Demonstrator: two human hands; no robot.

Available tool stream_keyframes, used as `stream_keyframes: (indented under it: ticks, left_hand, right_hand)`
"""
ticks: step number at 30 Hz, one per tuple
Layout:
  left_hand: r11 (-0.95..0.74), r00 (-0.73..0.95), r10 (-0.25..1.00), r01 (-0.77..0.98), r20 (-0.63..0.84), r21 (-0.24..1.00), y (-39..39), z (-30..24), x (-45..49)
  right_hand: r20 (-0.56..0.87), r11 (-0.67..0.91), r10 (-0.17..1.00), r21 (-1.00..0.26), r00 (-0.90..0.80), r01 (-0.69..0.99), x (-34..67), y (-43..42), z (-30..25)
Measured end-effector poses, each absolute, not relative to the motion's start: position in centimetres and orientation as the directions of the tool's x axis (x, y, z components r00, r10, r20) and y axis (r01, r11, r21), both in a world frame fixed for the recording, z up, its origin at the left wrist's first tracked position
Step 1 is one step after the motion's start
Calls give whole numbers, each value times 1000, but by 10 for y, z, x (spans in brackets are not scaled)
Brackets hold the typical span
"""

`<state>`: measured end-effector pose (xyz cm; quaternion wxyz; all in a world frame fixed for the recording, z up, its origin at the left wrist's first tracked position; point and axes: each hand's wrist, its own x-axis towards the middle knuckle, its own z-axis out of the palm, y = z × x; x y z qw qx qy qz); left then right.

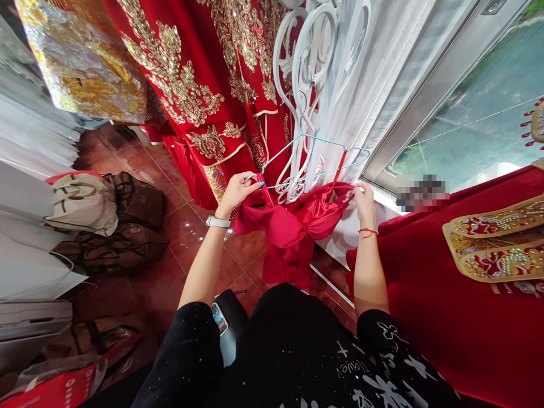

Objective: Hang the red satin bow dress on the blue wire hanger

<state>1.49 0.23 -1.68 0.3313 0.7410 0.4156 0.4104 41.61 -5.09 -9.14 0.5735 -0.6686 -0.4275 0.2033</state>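
A red dress [289,226] with a cupped bodice hangs in front of me, its skirt dropping toward the floor. My left hand [241,194] is closed on its left shoulder strap, right at the left end of a light blue wire hanger [319,139]. Over the hanger's right arm loops a thin red strap [339,167]. My right hand [363,199] pinches the upper right edge of the bodice, below the hanger's right end. The hanger's hook points up, in front of a white scrollwork stand [297,73]; whether it rests on the stand I cannot tell.
Red gowns with gold embroidery [187,85] hang behind on the left. Brown bags [136,243] and a cream bag [83,204] sit on the tiled floor [242,249]. On the right are a framed window [463,113] and a red embroidered garment [425,289].
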Motion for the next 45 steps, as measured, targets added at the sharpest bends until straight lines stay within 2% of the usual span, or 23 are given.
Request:
stream_keyframes:
  ticks: [2, 4, 7, 11, 16, 21, 32, 45]
  left_hand:
    - [-417, 330, 889, 303, 317, 857, 1, -15, 16]
    - [-405, 337, 890, 270, 309, 873, 0, -13, 17]
    - [-383, 336, 894, 234, 295, 894, -1, -11, 18]
    - [-369, 324, 900, 205, 293, 907, -2, -9, 20]
    - [-346, 313, 909, 196, 276, 918, -6, -4, 21]
    - [-357, 325, 905, 231, 274, 905, -8, 2, 17]
    - [-311, 324, 916, 203, 236, 928, -9, 2, 19]
    - [-319, 338, 909, 193, 242, 928, -6, -4, 18]
  right_hand:
    - [161, 146, 764, -986, 625, 75, 417, -49, -81]
    - [182, 284, 717, -958, 673, -42, 418, -48, -70]
    - [314, 418, 712, -908, 629, -19, 424, -48, -54]
    - [408, 467, 761, -884, 505, 12, 438, -43, -43]
    - [474, 492, 674, -860, 567, 134, 451, -32, -42]
    - [502, 533, 619, -833, 604, 146, 457, -22, -36]
    - [461, 523, 765, -852, 450, -15, 468, 4, -35]
    - [536, 485, 799, -842, 271, 236, 448, -1, 11]
